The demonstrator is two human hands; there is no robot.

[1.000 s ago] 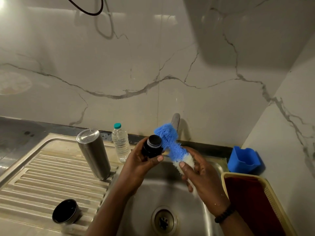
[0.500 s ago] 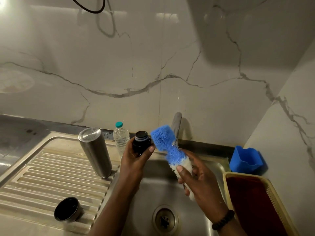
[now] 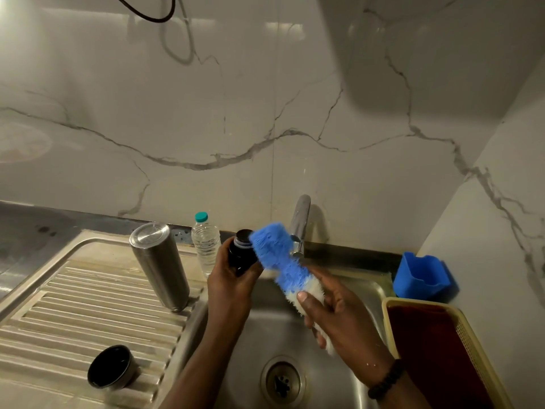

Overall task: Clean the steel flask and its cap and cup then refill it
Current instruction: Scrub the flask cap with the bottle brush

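My left hand [image 3: 228, 286] grips the black flask cap [image 3: 240, 255] above the sink basin [image 3: 256, 326]. My right hand [image 3: 339, 317] holds a blue and white bottle brush [image 3: 278, 261], whose blue head lies against the cap's right side. The steel flask [image 3: 159, 267] stands upside down on the ribbed drainboard [image 3: 59, 320], leaning a little. The steel cup [image 3: 110, 366], dark inside, sits near the drainboard's front edge. A small plastic water bottle [image 3: 205, 243] with a teal lid stands behind my left hand.
The tap [image 3: 300, 222] rises behind the brush. A drain [image 3: 282, 380] lies at the basin bottom. A blue holder [image 3: 421, 276] sits at the right corner, and a yellow basket [image 3: 469, 335] with dark red contents is beside the sink.
The cap has moved left and back, from facing me to tilted away. The brush head has swung over against the cap's right side. My view has shifted slightly.
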